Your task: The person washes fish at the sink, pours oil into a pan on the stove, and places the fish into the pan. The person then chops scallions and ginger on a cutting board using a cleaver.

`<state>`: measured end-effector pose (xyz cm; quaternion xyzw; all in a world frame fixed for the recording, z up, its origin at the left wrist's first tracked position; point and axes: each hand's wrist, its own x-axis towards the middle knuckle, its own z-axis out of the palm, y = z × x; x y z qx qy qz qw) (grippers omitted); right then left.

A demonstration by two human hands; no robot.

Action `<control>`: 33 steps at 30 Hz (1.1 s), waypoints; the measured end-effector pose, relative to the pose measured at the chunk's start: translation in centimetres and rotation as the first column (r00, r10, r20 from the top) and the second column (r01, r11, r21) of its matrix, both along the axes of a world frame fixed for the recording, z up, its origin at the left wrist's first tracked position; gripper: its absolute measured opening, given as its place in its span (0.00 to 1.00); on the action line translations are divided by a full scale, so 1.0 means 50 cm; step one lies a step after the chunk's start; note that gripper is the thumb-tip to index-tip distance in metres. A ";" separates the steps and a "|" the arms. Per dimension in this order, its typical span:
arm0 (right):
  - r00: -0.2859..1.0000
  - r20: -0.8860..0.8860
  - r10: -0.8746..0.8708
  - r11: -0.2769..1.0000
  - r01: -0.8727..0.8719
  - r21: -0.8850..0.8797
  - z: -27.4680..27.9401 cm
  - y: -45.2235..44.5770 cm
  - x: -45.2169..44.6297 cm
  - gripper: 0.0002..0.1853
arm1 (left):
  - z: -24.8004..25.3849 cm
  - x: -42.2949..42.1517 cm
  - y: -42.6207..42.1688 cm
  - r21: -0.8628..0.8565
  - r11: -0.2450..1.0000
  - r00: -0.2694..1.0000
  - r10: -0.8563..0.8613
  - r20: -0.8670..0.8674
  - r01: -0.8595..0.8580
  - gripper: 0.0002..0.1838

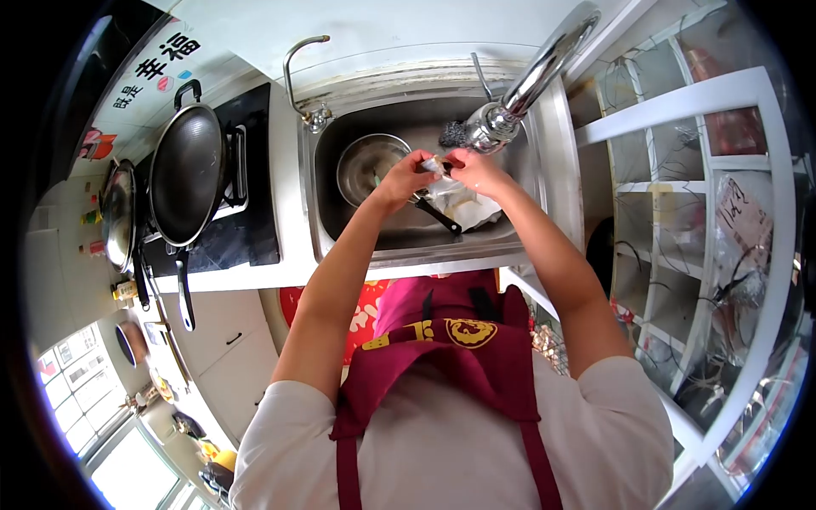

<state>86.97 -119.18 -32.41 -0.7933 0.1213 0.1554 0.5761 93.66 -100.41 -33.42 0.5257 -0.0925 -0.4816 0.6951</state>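
Both hands meet over the metal sink (340, 231), fingertips close together. My left hand (405, 180) is closed in a pinch on a small whitish piece (436, 165), whose kind I cannot make out. My right hand (478, 173) pinches at the same spot from the right, with something dark beside its fingertips. Below them lies a crumpled white wrapping (476, 212), possibly a bag or paper. Left of my hands, a round metal pan (357, 174) sits in the sink. A black handle (439, 217) with a hole at its end points toward me beneath my hands.
A thin curved faucet (293, 72) rises at the sink's back left. A large chrome faucet (527, 89) leans over the right side, near a dark scouring ball (454, 134). A wok (187, 174) stands on the black stove (255, 161) to the left. White shelving (680, 255) borders the right.
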 end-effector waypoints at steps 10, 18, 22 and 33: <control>0.960 -0.035 -0.279 0.941 0.280 0.190 -0.044 -0.001 0.018 0.17 | -0.009 -0.005 -0.011 0.002 0.997 0.993 0.071 -0.094 -0.071 0.13; 0.991 0.006 -0.130 0.977 0.127 0.172 -0.093 -0.032 0.017 0.16 | 0.017 -0.008 -0.031 0.138 0.988 0.996 0.082 -0.039 -0.075 0.16; 0.988 0.038 -0.150 0.987 0.152 -0.046 -0.090 -0.040 0.007 0.16 | -0.027 0.021 -0.047 0.299 0.953 0.898 -0.167 0.406 0.042 0.21; 0.972 0.209 -0.105 0.829 0.202 -0.521 -0.062 -0.084 -0.053 0.08 | -0.039 0.019 -0.162 0.560 0.814 0.442 -0.449 0.776 -0.156 0.21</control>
